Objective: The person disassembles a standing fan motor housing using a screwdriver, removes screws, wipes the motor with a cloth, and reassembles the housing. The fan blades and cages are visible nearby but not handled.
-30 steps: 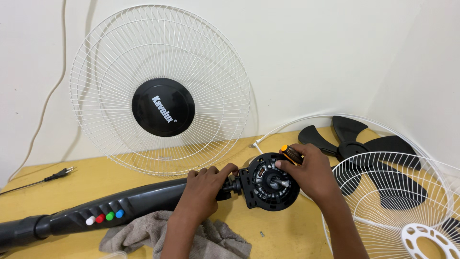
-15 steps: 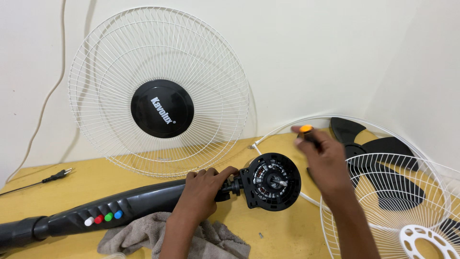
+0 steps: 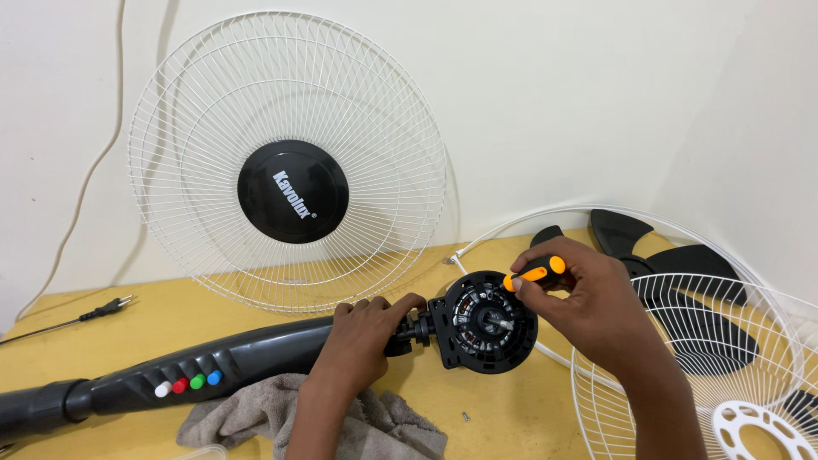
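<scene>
Right hand: right hand (image 3: 596, 298) grasps an orange-handled screwdriver (image 3: 535, 273), its tip lowered toward the open face of the black fan motor (image 3: 486, 322); half a second ago it was lifted away to the right, so it has come back to the motor.
Left hand: left hand (image 3: 366, 336) is clenched round the neck joining the motor to the dark fan stand (image 3: 179, 379), in the same grip as before, steadying it.
Motor: lies on its side on the yellow table (image 3: 256, 311), face toward the camera, shaft at the centre, unmoved.
Meaning: the tool's return suggests work on the motor face is resuming.
Around: white front grille (image 3: 213, 102) leaning on the wall, rear grille (image 3: 682, 383) and black blades (image 3: 673, 264) to the right, grey cloth (image 3: 239, 417) under the left wrist, one small screw (image 3: 465, 416) loose on the table, plug (image 3: 106, 308) far left.
</scene>
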